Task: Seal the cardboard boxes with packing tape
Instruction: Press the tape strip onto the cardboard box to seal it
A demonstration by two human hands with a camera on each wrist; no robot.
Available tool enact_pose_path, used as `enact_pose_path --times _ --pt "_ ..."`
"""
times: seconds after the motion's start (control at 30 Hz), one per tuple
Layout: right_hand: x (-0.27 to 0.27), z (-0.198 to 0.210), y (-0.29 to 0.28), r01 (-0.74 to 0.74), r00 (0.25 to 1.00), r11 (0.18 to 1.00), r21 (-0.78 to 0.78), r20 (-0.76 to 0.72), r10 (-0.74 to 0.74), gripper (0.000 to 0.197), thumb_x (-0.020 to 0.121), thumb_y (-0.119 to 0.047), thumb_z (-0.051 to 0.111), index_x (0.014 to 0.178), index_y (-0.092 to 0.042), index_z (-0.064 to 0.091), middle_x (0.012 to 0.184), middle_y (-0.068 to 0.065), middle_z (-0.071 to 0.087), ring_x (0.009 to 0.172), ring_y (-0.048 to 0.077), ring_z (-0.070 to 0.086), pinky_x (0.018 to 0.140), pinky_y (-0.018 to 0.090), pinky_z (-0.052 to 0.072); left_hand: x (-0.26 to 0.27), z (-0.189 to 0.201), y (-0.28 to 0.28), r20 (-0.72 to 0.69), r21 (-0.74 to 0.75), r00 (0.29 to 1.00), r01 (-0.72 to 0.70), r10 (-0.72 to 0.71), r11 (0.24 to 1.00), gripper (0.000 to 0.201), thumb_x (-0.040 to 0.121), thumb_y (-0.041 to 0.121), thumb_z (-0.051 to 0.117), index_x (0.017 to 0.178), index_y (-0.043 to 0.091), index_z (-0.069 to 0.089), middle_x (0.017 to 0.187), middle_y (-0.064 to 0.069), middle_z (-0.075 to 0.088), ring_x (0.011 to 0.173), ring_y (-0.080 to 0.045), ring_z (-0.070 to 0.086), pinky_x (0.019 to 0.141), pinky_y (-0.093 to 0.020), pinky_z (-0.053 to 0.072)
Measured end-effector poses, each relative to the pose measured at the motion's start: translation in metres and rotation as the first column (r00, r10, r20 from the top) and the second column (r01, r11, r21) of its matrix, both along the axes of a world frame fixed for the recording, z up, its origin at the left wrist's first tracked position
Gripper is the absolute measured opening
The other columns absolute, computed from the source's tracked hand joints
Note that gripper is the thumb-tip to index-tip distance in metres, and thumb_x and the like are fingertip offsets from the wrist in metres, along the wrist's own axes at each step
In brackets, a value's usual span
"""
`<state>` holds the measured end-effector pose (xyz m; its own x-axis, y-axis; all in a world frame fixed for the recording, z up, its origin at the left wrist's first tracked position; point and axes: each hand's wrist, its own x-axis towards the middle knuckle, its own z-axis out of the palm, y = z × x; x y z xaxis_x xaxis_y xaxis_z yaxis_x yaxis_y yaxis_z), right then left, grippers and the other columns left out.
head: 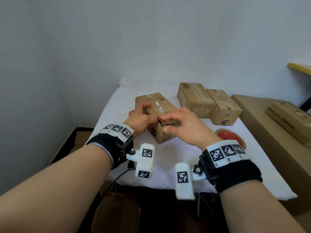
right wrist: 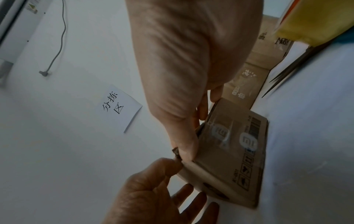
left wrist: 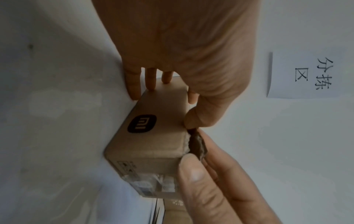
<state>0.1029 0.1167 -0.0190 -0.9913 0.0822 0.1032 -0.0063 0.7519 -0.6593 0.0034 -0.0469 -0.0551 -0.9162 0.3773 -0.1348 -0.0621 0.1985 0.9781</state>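
Note:
A brown cardboard box (head: 165, 133) with a black logo lies on the white-covered table (head: 168, 167). Its near top edge is torn, with a ragged flap (left wrist: 198, 144) sticking up. My left hand (head: 141, 118) grips the box's left side, fingers curled over the top and thumb reaching to the tear. My right hand (head: 176, 125) pinches the flap, thumb on the front face and fingers on top. The wrist views show the box (right wrist: 229, 151), the left hand (left wrist: 182, 53) and the right hand (right wrist: 182, 75) meeting at the flap (right wrist: 176, 153). A red tape roll (head: 230, 137) lies flat to my right.
Two more taped cardboard boxes (head: 193, 100) (head: 223, 108) stand side by side at the back right. A large carton (head: 269, 140) beside the table carries a flat box (head: 289, 118). A paper sign (right wrist: 118, 107) hangs on the wall behind.

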Motion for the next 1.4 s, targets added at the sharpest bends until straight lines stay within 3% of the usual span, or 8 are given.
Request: enact_pose_path --times 0.23,0.5,0.67,0.77,0.87,0.97,1.27,1.4 --pt "-0.001 0.002 0.0 0.002 0.999 0.999 0.032 0.035 -0.003 0.032 0.085 -0.036 0.079 0.11 -0.054 0.069 0.125 -0.011 0.047 0.133 0.019 0.041 0.119 0.045 0.033 -0.002 -0.007 -0.004 0.032 -0.039 0.997 0.072 -0.071 0.997 0.099 0.042 0.045 0.087 0.129 0.055 0.043 0.138 0.0 0.051 0.121 -0.022 0.056 0.105 -0.046 0.047" --pt "-0.005 -0.001 -0.004 0.047 0.999 0.997 0.054 -0.027 -0.046 0.044 0.096 -0.059 0.044 0.107 -0.033 0.077 0.115 -0.003 0.066 0.122 0.023 0.047 0.109 0.046 0.038 0.002 -0.002 0.002 0.037 -0.058 0.998 0.049 -0.047 0.997 0.098 0.038 0.04 0.081 0.126 0.055 0.04 0.134 0.0 0.05 0.117 -0.023 0.055 0.102 -0.046 0.047" --pt "-0.006 -0.007 -0.011 0.106 0.989 0.994 0.022 -0.108 -0.103 0.015 0.086 -0.057 0.06 0.082 -0.071 0.064 0.107 -0.018 0.061 0.119 0.022 0.053 0.107 0.053 0.042 0.002 -0.005 0.0 0.026 -0.035 0.997 0.077 -0.076 0.996 0.106 0.038 0.042 0.083 0.135 0.051 0.041 0.137 -0.001 0.05 0.121 -0.021 0.054 0.1 -0.039 0.047" --pt "-0.008 -0.007 -0.012 0.099 0.99 0.995 0.014 -0.099 -0.097 0.012 0.073 -0.069 0.057 0.082 -0.073 0.063 0.113 -0.015 0.06 0.121 0.024 0.054 0.108 0.052 0.042 0.003 -0.004 -0.007 0.057 0.02 0.992 0.109 -0.11 0.994 0.099 0.052 0.035 0.086 0.14 0.047 0.042 0.137 0.001 0.052 0.123 -0.021 0.055 0.105 -0.036 0.043" --pt "-0.008 -0.007 -0.012 0.097 0.993 0.995 0.019 -0.067 -0.095 0.022 0.084 -0.053 0.069 0.085 -0.073 0.061 0.117 -0.011 0.055 0.124 0.026 0.051 0.11 0.053 0.039 0.002 0.002 -0.009 0.142 0.113 0.985 0.085 -0.1 0.99 0.062 0.086 0.02 0.069 0.141 0.038 0.047 0.132 0.004 0.056 0.121 -0.019 0.051 0.096 -0.035 0.039" --pt "-0.008 -0.006 -0.012 0.093 0.993 0.996 0.012 -0.067 -0.092 0.028 0.087 -0.044 0.071 0.087 -0.071 0.062 0.116 -0.012 0.054 0.124 0.027 0.051 0.111 0.053 0.038 0.0 0.006 -0.006 0.177 0.14 0.982 0.033 -0.058 0.99 0.047 0.093 0.027 0.063 0.138 0.034 0.05 0.118 0.01 0.057 0.115 -0.018 0.049 0.107 -0.04 0.037" --pt "-0.007 -0.008 -0.011 0.108 0.993 0.994 -0.004 -0.044 -0.108 0.034 0.091 -0.039 0.07 0.083 -0.071 0.062 0.117 -0.014 0.051 0.125 0.023 0.049 0.113 0.051 0.036 -0.002 0.002 -0.002 0.051 0.019 0.999 0.003 -0.004 1.0 0.07 0.061 0.034 0.079 0.126 0.043 0.052 0.122 0.006 0.062 0.109 -0.017 0.064 0.098 -0.048 0.051" --pt "-0.005 -0.004 -0.013 0.135 0.991 0.991 -0.007 -0.024 -0.135 0.016 0.092 -0.039 0.069 0.085 -0.054 0.069 0.121 -0.011 0.052 0.127 0.021 0.046 0.114 0.049 0.033 0.001 0.003 -0.003 0.01 -0.001 1.0 0.024 -0.024 1.0 0.073 0.06 0.039 0.077 0.128 0.042 0.05 0.123 0.004 0.061 0.108 -0.019 0.064 0.097 -0.051 0.053"
